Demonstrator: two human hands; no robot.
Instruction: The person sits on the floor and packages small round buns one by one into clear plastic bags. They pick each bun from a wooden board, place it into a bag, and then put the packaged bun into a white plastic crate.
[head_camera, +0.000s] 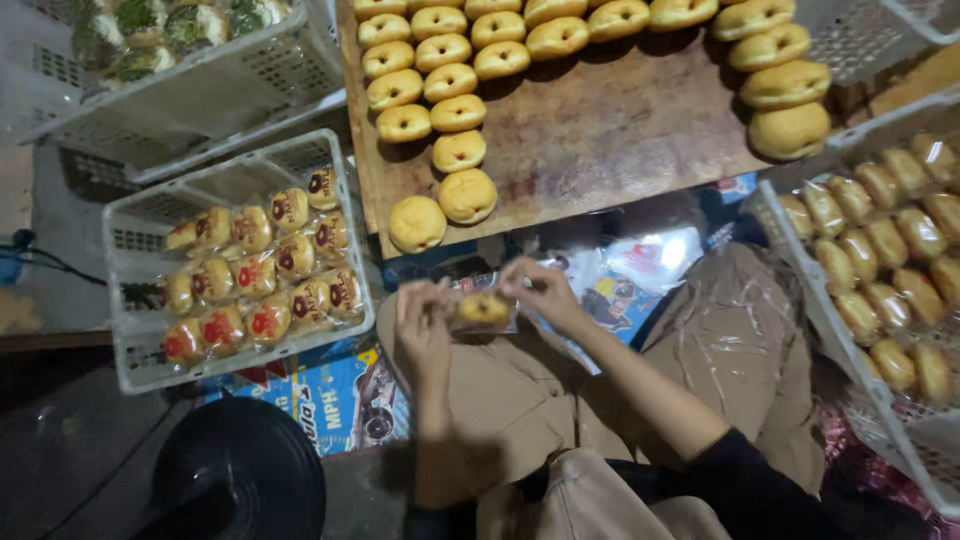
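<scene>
— So, what are the hands doing at the centre of the frame?

— The left hand (424, 322) and the right hand (540, 292) hold one small bun in a clear wrapper (483, 311) between them. Each hand pinches an end of the wrapper with thumb and fingertips, the left at the left edge, the right at the upper right edge. The bun sits just above the person's lap, over the beige trousers (520, 400).

— And right around them?

— Just behind the right hand, a heap of empty clear wrappers (650, 262) with red and blue print lies at the middle of the frame. Above that, a wooden board (600, 140) fills the upper centre, carrying rows of unwrapped golden buns (458, 112); two of them lie near its lower left corner, closest to the hands.

— What about the sides?

— At the left, a white plastic crate (135, 355) holds wrapped buns with red-printed wrappers (255, 275). Another white crate (200, 100) in the upper left holds green-topped items, too blurred to tell more. Along the right edge, a third crate (800, 280) is packed with wrapped buns (885, 250). At the lower left, a dark round object (240, 475) rests on the floor.
</scene>
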